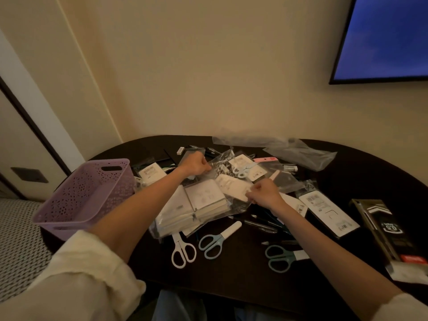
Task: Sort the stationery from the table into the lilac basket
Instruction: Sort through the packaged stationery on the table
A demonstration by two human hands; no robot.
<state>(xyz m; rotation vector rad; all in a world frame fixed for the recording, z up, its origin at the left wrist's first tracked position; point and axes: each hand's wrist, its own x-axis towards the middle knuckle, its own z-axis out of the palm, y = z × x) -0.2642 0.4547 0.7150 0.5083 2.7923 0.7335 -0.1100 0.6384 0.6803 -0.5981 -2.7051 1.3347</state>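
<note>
- A dark rounded table (231, 269) is seen from above, filling the lower half of the frame, with a pale wall behind it.
- A lilac basket (85, 195) is placed at the table's left edge, left of centre in the frame; its perforated walls are visible and nothing can be made out inside.
- A heap of stationery in clear plastic packets (208, 200) is spread over the centre of the table, just right of the basket.
- The left hand (195, 164) is closed in a fist at the upper middle of the heap, pinching the edge of a clear packet (220, 165).
- The right hand (264, 193) is curled at the centre right, gripping the edge of a white packet (234, 186).
- White scissors (183, 250), blue scissors (215, 240) and green scissors (281, 257) are laid along the lower middle of the table, near the camera.
- A black box (384, 230) is seen at the right edge.
- A blue screen (384, 35) is mounted in the upper right corner.
</note>
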